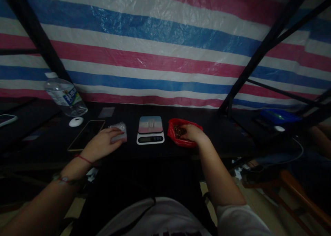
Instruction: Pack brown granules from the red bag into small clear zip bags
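Observation:
My left hand (104, 143) lies on the table, its fingers stretched out over a small pile of clear plastic bags (122, 128). Right of it stands a white digital scale (150, 139) with a small pale object (151, 122) on its plate, too blurred to name. A red plastic bag (184, 143), opened wide, sits beside the scale and holds small dark brown pieces (178, 131). Into this bag reaches my right hand (191, 132), thumb and fingers curled around some of the pieces, the fingertips partly hidden among them.
A phone (86, 136), a white mouse-like object (76, 122), a flat clear bag (106, 112) and a large plastic bottle (66, 94) are at left. Black metal posts (248, 63) slant before a striped tarp (155, 57). At far right are a blue object (281, 116) and another person's arm (319, 139).

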Tool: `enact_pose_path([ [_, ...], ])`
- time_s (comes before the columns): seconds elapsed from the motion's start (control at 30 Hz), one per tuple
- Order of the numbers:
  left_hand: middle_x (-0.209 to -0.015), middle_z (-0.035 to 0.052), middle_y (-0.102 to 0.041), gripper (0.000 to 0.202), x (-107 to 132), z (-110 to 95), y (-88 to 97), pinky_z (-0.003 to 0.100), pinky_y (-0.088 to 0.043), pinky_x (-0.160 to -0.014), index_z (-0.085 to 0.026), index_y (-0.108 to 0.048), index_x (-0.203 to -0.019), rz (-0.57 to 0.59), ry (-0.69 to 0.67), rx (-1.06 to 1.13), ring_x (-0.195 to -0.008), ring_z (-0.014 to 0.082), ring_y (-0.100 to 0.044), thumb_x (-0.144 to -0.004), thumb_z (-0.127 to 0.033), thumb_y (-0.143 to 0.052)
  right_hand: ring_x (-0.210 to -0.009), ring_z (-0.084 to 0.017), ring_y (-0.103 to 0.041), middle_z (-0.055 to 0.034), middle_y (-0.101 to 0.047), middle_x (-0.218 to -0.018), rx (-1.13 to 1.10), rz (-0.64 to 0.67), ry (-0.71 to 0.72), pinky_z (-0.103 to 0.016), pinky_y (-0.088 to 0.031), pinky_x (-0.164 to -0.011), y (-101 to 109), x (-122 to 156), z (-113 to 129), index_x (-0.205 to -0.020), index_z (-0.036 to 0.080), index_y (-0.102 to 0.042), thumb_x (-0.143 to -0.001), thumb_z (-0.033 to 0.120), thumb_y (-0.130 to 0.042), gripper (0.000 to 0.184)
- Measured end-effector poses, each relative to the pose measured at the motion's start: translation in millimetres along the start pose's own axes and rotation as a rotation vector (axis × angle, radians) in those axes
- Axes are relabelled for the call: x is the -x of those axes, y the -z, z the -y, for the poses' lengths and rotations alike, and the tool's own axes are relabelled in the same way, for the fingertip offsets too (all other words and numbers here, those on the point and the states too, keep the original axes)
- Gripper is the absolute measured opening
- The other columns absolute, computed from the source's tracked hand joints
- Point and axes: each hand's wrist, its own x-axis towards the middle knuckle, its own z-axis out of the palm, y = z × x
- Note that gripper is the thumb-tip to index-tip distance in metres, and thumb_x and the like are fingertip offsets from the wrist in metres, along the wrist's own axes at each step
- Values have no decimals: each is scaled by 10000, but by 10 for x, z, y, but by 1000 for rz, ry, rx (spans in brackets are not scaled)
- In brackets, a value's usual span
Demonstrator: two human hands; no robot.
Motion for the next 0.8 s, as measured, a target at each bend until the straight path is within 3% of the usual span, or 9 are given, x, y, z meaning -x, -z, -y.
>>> enact_pose_path([
  [0.2,-1126,93,-669,417,-121,-320,32,386,-422,-1006,-180,-684,-1053,-111,-63,102,-1098,247,-571,-854,-484,-479,-1031,-212,-630,-68,-687,-1128,25,-58,25,-273,-443,-888,-24,-38,2,-1129,235,-673,-743,177,-667,390],
  [0.43,-990,77,-698,321,-401,-645,18,370,-486,-867,-170,-695,-954,-145,-121,209,-931,218,-627,-873,-390,-476,-1023,-213,-640,-49,-710,-1083,88,-125,88,-271,-439,-919,-1,-80,-33,-1020,224,-726,-763,144,-639,283],
  [0.67,-882,59,-702,235,-383,-848,-239,350,-482,-824,-180,-703,-864,-156,-168,239,-857,198,-619,-871,-289,-495,-1003,-208,-650,-61,-714,-1067,85,-192,51,-284,-446,-928,23,-115,-57,-1030,225,-723,-813,168,-614,249],
  [0.8,-887,58,-690,215,-288,-870,-390,339,-476,-825,-194,-707,-870,-97,-229,200,-878,195,-607,-876,-264,-503,-998,-220,-650,-81,-704,-1088,72,-220,64,-301,-452,-915,36,-115,-55,-1088,208,-698,-828,187,-603,277],
])
